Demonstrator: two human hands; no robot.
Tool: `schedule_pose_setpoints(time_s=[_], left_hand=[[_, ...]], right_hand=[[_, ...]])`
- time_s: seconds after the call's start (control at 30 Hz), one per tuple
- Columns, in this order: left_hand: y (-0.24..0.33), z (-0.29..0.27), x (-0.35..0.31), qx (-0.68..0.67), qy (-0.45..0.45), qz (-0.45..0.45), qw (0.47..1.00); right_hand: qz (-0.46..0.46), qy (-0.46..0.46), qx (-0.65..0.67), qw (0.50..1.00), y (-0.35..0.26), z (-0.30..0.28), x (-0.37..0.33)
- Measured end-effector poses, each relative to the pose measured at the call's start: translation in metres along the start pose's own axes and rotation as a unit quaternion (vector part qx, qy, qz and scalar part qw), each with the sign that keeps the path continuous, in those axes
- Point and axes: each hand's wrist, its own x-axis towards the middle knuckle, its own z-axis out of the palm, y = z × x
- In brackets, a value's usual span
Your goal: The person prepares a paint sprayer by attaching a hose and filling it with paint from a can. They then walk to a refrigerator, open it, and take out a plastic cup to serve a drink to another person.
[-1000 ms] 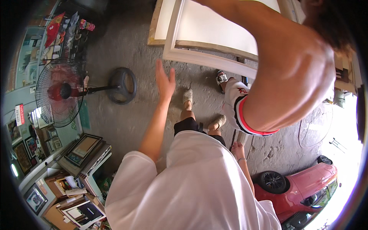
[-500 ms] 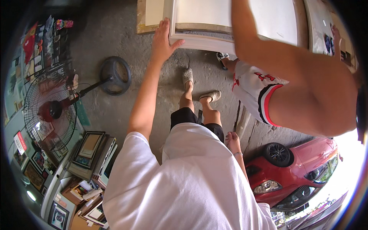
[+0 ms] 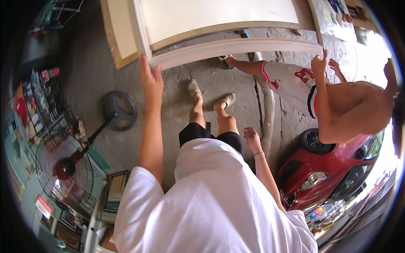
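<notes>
A large white picture frame (image 3: 236,47) spans the top of the view. My left hand (image 3: 152,82) is at its near left corner, which sits between my thumb and straight fingers. Down beside my right thigh hangs my right hand (image 3: 252,137), its fingers curled in; what they hold, if anything, is hidden. A bracelet circles that wrist. At the frame's near right corner another person's hand (image 3: 319,64) touches the edge. Behind the near rail lies a white panel (image 3: 219,12) with a wooden edge, and a cream board (image 3: 121,27) shows outside the left rail.
A standing fan (image 3: 65,168) with a round black base (image 3: 119,110) stands at left, near stacked frames (image 3: 114,189). The other person (image 3: 350,105) stands at right, in front of a red car (image 3: 320,177). A pale pipe (image 3: 268,114) runs along the concrete floor (image 3: 173,114).
The frame's near rail now reaches farther right in view. The other person's arm has drawn back from over the frame to its right corner. My left hand stays at the left corner.
</notes>
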Motion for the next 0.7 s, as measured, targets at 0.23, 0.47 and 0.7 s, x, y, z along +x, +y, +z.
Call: schedule_pose_setpoints(time_s=[0.23, 0.47, 0.7], left_hand=[[0.044, 0.044, -0.042, 0.226, -0.059, 0.044, 0.971], [0.075, 0.126, -0.029, 0.238, 0.005, 0.041, 0.970], [0.168, 0.211, -0.028, 0.170, -0.113, -0.019, 0.979]], right_hand=[[-0.046, 0.062, 0.016, 0.997, -0.039, 0.019, 0.010], [-0.005, 0.055, 0.051, 0.997, -0.027, 0.026, 0.024], [0.006, 0.027, 0.069, 0.997, -0.018, -0.008, 0.067]])
